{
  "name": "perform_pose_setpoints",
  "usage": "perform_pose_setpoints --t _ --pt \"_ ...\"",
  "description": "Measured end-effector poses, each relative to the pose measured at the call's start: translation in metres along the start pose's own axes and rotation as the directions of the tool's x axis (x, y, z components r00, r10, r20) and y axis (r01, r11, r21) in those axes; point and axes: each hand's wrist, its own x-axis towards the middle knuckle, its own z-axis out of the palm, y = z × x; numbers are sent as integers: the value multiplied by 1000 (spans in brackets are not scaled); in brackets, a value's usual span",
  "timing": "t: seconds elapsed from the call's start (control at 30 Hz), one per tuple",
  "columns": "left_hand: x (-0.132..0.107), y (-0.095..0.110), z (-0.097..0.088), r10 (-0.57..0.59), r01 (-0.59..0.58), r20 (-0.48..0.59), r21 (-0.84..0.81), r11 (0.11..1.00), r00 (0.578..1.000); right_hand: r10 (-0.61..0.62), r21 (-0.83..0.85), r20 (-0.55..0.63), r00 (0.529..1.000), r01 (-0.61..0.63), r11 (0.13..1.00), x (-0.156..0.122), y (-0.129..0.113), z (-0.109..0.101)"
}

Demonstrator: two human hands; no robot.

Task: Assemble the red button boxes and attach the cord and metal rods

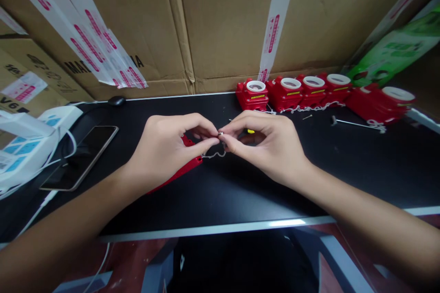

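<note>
Above the black table, my left hand (168, 146) and my right hand (271, 144) meet fingertip to fingertip. Both are closed in a pinch at a small shiny metal piece (221, 133), mostly covered by the fingers; its exact kind is not clear. A thin silvery chain (216, 155) runs from under the right fingers to a red housing (177, 173), which lies behind and beneath my left hand and is largely hidden by it. Just behind the right fingers, a small yellow item (251, 131) shows on the table.
Several red housings (252, 97) with white round rims line the back right, chains beside them. A metal rod tool (359, 124) and a small pin-like piece (307, 117) lie nearby. Left are a phone (80, 160), white power strip (63, 116) and black mouse (117, 100). Cardboard (223, 23) walls the back.
</note>
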Motion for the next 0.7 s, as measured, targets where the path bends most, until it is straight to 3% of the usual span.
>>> perform_pose_setpoints --t 0.17,0.7 --pt "2 1 -2 -76 76 2 -68 995 997 -24 1 -4 1000 24 1000 1 1 1" --pt "-1 9 -4 -69 68 -27 -53 996 997 -128 -24 20 992 128 991 0 -6 4"
